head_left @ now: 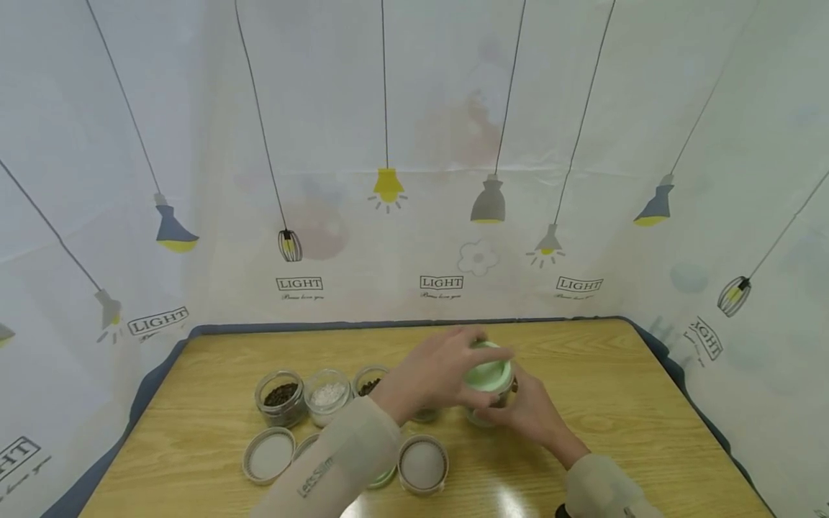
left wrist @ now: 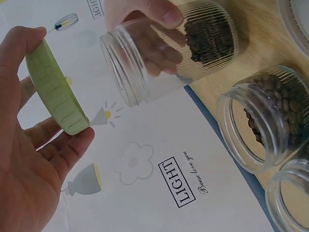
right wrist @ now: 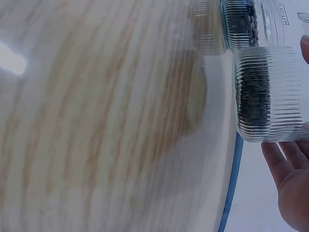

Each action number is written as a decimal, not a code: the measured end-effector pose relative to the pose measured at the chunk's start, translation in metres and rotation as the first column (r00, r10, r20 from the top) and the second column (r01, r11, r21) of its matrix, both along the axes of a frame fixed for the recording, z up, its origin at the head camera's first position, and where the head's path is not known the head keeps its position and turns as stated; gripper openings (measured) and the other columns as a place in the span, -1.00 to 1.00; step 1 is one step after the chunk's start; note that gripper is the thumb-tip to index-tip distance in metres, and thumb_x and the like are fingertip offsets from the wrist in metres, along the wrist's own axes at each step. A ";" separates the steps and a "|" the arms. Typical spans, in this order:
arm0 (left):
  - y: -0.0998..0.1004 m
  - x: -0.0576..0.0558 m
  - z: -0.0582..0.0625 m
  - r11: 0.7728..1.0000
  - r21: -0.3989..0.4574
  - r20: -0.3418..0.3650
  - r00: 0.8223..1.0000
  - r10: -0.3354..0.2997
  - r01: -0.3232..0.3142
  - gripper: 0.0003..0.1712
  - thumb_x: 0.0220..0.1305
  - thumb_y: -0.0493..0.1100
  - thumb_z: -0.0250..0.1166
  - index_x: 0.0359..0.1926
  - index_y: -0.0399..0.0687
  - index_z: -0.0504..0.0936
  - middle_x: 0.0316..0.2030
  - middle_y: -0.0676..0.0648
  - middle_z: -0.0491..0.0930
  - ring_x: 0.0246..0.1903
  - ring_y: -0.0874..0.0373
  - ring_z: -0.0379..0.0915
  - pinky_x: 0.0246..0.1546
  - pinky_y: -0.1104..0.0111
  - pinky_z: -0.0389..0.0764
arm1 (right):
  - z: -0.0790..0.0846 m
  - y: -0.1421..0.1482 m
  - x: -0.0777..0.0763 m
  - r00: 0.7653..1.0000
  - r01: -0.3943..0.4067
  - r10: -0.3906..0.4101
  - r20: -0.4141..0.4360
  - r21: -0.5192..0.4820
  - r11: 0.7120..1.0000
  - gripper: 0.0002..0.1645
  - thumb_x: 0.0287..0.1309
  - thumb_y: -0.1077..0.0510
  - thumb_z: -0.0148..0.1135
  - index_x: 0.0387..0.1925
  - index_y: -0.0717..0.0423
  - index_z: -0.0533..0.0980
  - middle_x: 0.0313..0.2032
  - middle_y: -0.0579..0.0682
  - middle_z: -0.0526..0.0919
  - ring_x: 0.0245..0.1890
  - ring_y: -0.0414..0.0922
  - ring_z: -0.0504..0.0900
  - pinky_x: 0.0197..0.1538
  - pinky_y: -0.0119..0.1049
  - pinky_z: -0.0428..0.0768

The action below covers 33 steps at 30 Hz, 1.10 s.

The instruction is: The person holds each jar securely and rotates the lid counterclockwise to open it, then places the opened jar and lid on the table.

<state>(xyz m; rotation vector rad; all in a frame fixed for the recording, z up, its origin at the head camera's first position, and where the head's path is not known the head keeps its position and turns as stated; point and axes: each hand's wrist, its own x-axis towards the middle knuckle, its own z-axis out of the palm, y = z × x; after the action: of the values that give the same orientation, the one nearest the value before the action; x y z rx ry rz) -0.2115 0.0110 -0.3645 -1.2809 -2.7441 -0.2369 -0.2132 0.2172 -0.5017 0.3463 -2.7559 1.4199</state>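
My left hand (head_left: 447, 367) pinches a light green screw lid (left wrist: 55, 89) by its rim, thumb on one side and fingers on the other. In the left wrist view the lid is apart from the mouth of a ribbed glass jar (left wrist: 207, 41). Dark beans lie in the bottom of this jar. My right hand (head_left: 531, 410) grips the jar round its side, its fingers visible through the glass. Just left of it is another uncovered jar (left wrist: 282, 106) of brown coffee beans. In the head view, the left hand partly hides the held jar.
Left of my hands, uncovered jars stand in a row: one with dark contents (head_left: 278, 414), one with white granules (head_left: 328, 396), one with beans (head_left: 370, 378). Before them lie upturned lids, including a left one (head_left: 270, 455) and a right one (head_left: 423, 464). My left sleeve hides some.
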 end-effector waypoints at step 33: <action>-0.024 0.048 -0.059 0.985 0.064 0.139 0.976 -0.169 0.161 -0.18 0.10 0.44 0.23 0.38 0.50 0.26 0.27 0.04 0.37 0.14 0.20 0.44 0.05 0.38 0.58 | -0.002 0.004 -0.014 0.992 0.010 -0.009 -0.130 0.008 1.000 0.07 -0.24 -0.20 0.58 0.31 0.03 0.31 0.18 0.14 0.57 0.17 0.05 0.56 0.16 0.07 0.57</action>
<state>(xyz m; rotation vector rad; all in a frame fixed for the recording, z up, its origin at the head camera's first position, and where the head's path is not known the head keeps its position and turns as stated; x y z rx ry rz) -0.1633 -0.0134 -0.4238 -1.5370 -2.7273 -0.4287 -0.2271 0.2214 -0.5034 0.4101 -2.6579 1.3329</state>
